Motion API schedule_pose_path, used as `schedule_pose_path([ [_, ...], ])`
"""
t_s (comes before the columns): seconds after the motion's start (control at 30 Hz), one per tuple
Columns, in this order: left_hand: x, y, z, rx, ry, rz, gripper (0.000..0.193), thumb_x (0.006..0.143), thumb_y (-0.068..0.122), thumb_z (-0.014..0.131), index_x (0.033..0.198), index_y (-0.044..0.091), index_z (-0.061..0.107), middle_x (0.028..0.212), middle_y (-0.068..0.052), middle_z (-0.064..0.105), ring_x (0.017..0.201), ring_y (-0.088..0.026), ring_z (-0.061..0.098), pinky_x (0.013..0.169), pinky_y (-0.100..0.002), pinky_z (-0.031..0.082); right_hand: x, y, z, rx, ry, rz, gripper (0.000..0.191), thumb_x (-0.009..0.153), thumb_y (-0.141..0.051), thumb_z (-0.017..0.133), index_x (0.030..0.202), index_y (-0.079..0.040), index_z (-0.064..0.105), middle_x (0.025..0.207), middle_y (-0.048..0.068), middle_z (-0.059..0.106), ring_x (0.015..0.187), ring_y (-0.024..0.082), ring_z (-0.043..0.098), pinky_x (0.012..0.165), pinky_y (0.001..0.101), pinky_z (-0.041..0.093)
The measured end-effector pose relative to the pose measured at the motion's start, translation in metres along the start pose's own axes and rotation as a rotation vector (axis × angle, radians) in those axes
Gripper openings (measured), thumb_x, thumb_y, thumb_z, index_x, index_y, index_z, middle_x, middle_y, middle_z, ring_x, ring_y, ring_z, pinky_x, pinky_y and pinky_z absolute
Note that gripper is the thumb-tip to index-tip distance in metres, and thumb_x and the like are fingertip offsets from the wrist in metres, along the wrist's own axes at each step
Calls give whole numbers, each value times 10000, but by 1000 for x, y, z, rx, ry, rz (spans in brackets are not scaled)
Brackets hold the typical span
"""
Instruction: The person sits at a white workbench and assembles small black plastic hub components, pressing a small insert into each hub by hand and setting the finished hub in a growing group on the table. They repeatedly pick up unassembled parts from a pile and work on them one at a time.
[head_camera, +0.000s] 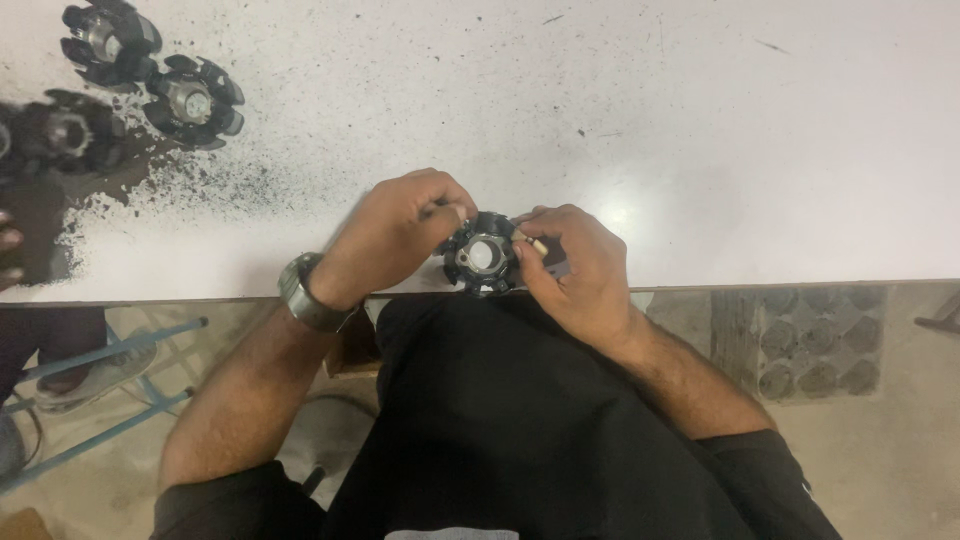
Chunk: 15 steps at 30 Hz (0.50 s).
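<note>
Both hands grip a black, seemingly toothed ring.

A table fills the upper view; its near edge runs across the middle. At that edge, centre, a ring part sits between the left hand and right hand. Three similar parts lie far left on the table, amid debris. Floor lies below
</note>
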<state>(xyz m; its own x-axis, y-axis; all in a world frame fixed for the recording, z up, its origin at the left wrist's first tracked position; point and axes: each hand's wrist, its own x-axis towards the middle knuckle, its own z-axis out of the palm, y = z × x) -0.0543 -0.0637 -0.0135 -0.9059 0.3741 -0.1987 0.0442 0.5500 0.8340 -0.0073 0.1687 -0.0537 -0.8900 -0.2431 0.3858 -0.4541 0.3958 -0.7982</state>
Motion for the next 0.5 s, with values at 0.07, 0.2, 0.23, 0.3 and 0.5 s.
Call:
schedule_pose_path([
  [0.07,-5,4,0,35,13,48,106,872,145,700,968,101,716,955,-35,718,813,-138,725,682,-304,571,-1,0,0,6,13,2,181,935,-22,750,1079,0,642,1055,140,732,1015,285,756,846,367,613],
  [0.2,-9,9,7,151,73,134,103,841,150,741,912,87,703,907,-49,699,745,-172,688,638,-326,557,0,-1,0,-5,1,-31,177,938,-16,745,1083,-10,644,1046,128,735,1020,280,756,901,380,617],
  [0.23,-9,9,9,167,83,109,76,847,142,733,891,90,702,901,-44,699,729,-172,683,631,-328,553,0,-1,0,-3,-1,-28,177,934,-14,746,1078,-9,643,1047,133,734,1020,283,755,887,374,614],
  [0.3,-6,7,11,183,83,95,46,863,134,722,870,95,699,898,-38,701,710,-168,677,621,-327,547,1,-1,-1,-8,-11,-27,181,928,-12,748,1074,-6,642,1053,142,730,1017,287,752,863,366,609],
  [0.5,-4,-1,7,97,87,23,53,939,152,705,928,101,695,880,-40,725,711,-157,683,624,-304,533,0,-1,0,16,-16,2,189,927,-10,749,1080,-1,639,1064,144,728,989,268,754,823,351,610],
])
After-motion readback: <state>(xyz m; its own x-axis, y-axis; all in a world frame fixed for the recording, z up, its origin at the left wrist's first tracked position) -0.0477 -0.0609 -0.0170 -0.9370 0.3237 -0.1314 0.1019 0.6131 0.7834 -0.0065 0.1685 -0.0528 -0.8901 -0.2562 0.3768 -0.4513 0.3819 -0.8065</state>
